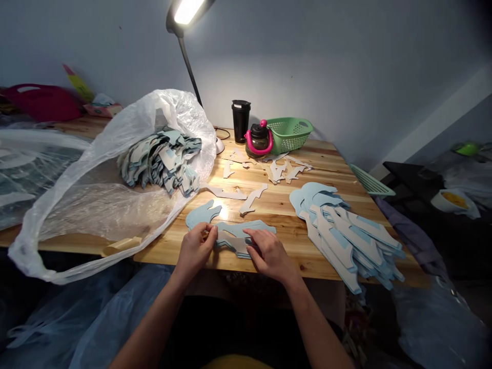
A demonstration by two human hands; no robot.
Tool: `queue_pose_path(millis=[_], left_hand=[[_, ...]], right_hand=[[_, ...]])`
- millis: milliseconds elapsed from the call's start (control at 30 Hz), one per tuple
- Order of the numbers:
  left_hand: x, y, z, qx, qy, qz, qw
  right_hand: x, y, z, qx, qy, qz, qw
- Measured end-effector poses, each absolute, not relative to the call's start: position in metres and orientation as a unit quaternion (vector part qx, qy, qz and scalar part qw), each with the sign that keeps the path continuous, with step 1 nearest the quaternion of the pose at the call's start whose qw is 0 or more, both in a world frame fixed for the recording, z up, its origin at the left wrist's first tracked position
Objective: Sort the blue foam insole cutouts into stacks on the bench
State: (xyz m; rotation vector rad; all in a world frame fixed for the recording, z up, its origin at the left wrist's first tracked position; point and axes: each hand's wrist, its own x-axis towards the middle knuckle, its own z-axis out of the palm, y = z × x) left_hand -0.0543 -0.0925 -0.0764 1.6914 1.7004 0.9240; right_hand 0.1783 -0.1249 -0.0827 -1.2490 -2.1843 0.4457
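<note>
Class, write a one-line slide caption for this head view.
Both hands, left hand and right hand, press a light-blue die-cut card piece on the wooden table.

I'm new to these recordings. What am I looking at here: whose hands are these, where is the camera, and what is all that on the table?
There is no machine here. The single picture comes from a camera worn on a person's head, looking forward and down, so the two bare arms at the bottom are that person's own. The left hand and right hand both rest on a light blue die-cut card piece lying flat on the wooden table; the left seems to pinch its edge. To the right lies a fanned stack of similar pieces. To the left, a clear plastic bag holds another pile. Behind are pale offcuts, a black cup, a small pot with a pink handle, a green basket and a lit lamp.
</note>
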Motion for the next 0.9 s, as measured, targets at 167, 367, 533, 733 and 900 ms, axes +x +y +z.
queue_pose_path(millis=[167,367,533,733,900], left_hand=[[-0.050,-0.092,-0.079,0.655,0.653,0.342,0.165],[-0.045,-0.094,-0.080,0.688,0.661,0.289,0.080],[-0.040,-0.099,-0.079,0.703,0.671,0.231,0.041],[-0.055,-0.093,-0.085,0.700,0.660,0.273,-0.030],[-0.078,-0.116,-0.088,0.713,0.569,0.401,-0.085]], right_hand=[[0.178,-0.125,-0.083,-0.461,-0.824,0.161,0.286],[0.180,-0.124,-0.083,-0.453,-0.838,0.149,0.263],[0.180,-0.123,-0.085,-0.451,-0.840,0.147,0.263],[0.175,-0.126,-0.082,-0.481,-0.830,0.127,0.252],[0.174,-0.125,-0.082,-0.471,-0.831,0.125,0.269]])
